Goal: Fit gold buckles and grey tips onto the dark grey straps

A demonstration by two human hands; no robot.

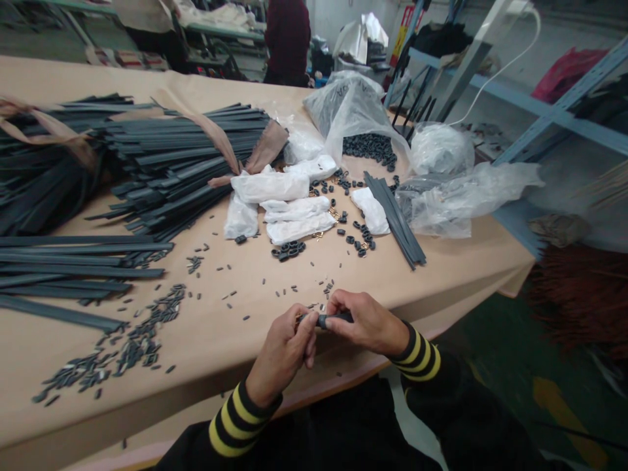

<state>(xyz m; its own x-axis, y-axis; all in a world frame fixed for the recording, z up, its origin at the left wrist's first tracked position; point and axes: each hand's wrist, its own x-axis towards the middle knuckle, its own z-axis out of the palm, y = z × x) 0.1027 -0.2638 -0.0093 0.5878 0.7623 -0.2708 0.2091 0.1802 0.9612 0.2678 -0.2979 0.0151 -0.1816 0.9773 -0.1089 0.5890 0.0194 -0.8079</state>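
My left hand (289, 343) and my right hand (363, 320) meet at the table's front edge. Between them is a short dark strap (322, 320), pinched from both sides; most of it is hidden by my fingers. Just beyond my hands lie a few small dark pieces (328, 286). Dark oval loops (289, 250) sit farther back, beside white cloth-like packets (299, 219). To the right of the packets rests a small stack of flat dark strips (396, 222).
Bundles of long dark strips (186, 150), tied with cloth, fill the left of the table (226, 347). Loose small pieces (142, 333) are heaped at front left. A clear bag (338, 111) spills loops at the back. Blue shelving (520, 98) stands right; two people stand behind.
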